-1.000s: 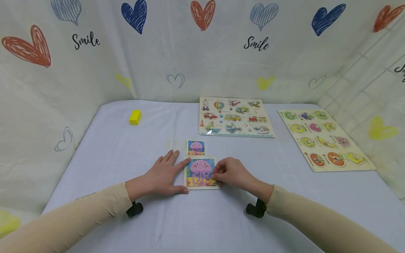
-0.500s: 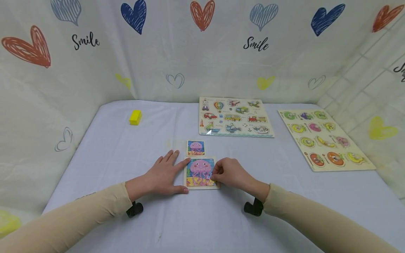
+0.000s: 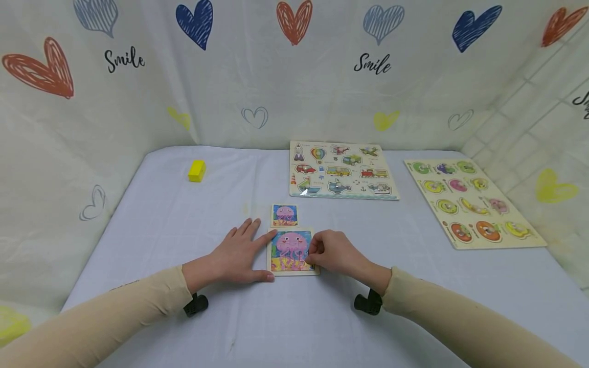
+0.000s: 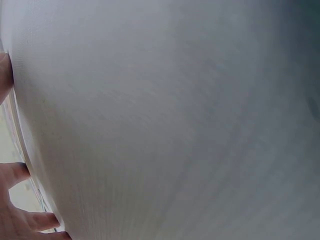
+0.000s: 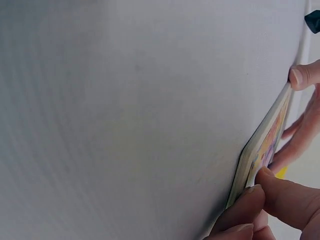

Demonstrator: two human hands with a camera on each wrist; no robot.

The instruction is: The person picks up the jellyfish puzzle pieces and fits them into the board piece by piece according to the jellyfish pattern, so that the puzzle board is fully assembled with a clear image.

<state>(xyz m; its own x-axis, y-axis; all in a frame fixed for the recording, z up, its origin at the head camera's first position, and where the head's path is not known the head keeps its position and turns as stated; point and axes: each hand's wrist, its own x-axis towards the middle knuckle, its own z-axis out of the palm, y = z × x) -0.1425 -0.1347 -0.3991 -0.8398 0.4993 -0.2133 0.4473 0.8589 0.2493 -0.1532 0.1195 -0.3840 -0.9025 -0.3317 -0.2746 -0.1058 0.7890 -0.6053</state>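
A square jellyfish jigsaw puzzle [image 3: 291,245] in a pale wooden frame lies flat on the white cloth. Just beyond it is a smaller jellyfish picture card [image 3: 284,215]. My left hand [image 3: 234,254] lies spread at the puzzle's left side, index fingertip at the upper left corner and thumb at the lower left. At the lower right, my right hand [image 3: 338,251] has its fingers curled against the frame. In the right wrist view, the thumb [image 5: 287,197] touches the picture's edge while the other fingers bend beside the frame, pinching that edge.
A yellow block [image 3: 197,170] sits at the back left. Behind the puzzle lies a vehicle peg board [image 3: 342,179]; a fruit peg board [image 3: 469,207] is angled at the right. A printed curtain [image 3: 313,92] rises behind the table.
My right hand has shifted very slightly left, its thumb tip sliding a little lower along the puzzle's right side. The left hand and the puzzle frame stay where they were.
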